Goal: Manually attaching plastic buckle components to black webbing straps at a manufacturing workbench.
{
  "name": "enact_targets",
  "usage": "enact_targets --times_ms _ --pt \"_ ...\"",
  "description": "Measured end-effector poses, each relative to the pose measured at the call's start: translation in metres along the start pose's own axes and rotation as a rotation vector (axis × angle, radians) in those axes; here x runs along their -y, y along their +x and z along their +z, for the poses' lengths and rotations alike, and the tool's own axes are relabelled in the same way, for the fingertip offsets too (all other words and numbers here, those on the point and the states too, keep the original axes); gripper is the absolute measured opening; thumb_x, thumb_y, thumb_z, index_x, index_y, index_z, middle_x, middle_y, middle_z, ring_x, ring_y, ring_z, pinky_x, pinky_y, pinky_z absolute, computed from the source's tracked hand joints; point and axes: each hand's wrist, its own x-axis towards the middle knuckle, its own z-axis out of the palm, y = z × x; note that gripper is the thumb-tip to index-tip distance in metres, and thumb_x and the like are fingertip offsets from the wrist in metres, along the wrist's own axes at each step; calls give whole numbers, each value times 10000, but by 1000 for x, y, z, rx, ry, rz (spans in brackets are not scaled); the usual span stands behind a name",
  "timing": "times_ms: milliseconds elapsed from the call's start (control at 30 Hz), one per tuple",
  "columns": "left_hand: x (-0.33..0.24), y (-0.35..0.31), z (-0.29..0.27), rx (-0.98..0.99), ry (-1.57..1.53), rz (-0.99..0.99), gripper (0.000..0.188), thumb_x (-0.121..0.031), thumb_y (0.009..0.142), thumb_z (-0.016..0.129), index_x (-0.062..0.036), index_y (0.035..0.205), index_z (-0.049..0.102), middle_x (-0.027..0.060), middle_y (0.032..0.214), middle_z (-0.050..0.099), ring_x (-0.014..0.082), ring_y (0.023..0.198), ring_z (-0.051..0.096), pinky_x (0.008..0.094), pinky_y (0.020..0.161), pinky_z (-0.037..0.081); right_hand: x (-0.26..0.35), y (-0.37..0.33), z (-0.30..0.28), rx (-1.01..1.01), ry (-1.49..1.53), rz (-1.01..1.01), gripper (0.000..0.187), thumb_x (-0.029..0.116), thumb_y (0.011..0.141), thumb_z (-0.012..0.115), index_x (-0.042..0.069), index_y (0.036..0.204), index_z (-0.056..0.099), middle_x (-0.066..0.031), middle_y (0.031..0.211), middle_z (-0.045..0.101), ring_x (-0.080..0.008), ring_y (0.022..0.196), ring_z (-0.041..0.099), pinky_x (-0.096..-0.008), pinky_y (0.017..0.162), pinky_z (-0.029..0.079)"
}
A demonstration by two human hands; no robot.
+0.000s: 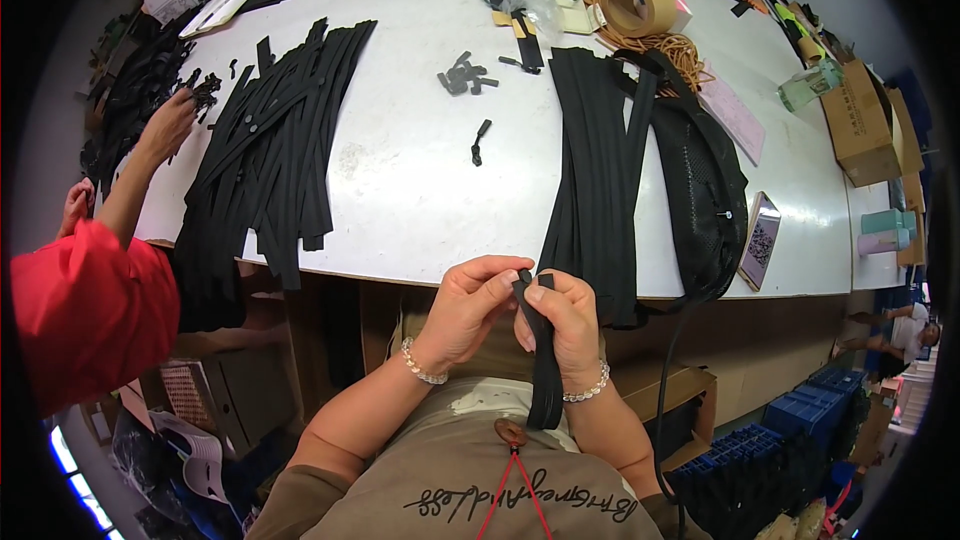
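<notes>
Just off the table's near edge, both hands meet at the top of a black zipper tape [543, 380], which hangs down in front of me. My left hand [462, 312] pinches one end between thumb and fingers. Beside it, my right hand [566, 328] is closed round the folded tape, its thumb on top. Whatever small part lies between the fingertips is too hidden to make out. A long stack of black zipper tapes [590, 180] lies beyond my right hand, its ends over the table edge. Farther up lie a single black zipper pull [481, 142] and a small heap of pulls [466, 76].
Left on the white table [400, 210] lies another loose pile of black tapes [290, 130]. A co-worker in red [95, 305] reaches toward small black pieces there. To the right are a black mesh bag [695, 170], a phone [760, 240], a tape roll [638, 7] and a cardboard box [862, 125].
</notes>
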Motion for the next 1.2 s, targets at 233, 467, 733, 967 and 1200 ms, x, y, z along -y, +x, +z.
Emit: enact_targets --times_ms 233,467,733,967,1200 --pt "-3 1 -3 33 95 19 199 -105 901 548 -3 1065 598 65 936 634 117 834 605 259 743 503 -1 0 0 -53 -66 -30 142 84 838 592 22 711 578 38 628 550 0 534 455 -165 455 337" --pt "-23 -1 1 47 802 327 246 -72 886 510 -5 1088 633 67 1167 488 94 935 510 211 745 436 -3 -1 3 -180 -474 -349 96 39 829 631 -19 759 599 43 646 561 6 560 446 -170 477 347" --pt "-35 -4 14 -20 630 138 217 -107 877 587 -19 1064 653 21 902 597 66 772 509 192 691 425 -3 -1 3 -118 -775 -540 121 86 850 634 -30 837 598 8 649 551 -30 579 456 -189 501 372" --pt "-28 -5 11 -131 292 49 186 -93 862 612 -5 1024 634 22 841 628 66 735 564 195 638 464 2 -5 5 -114 -575 -460 145 101 888 579 -22 818 607 11 655 552 -33 580 472 -191 505 377" --pt "-28 -4 -3 -44 224 -1 164 -78 871 600 3 1010 630 50 865 647 94 774 613 233 706 520 8 -2 0 -1 -503 -331 166 98 884 569 -6 758 599 39 614 525 -16 544 424 -181 484 342"
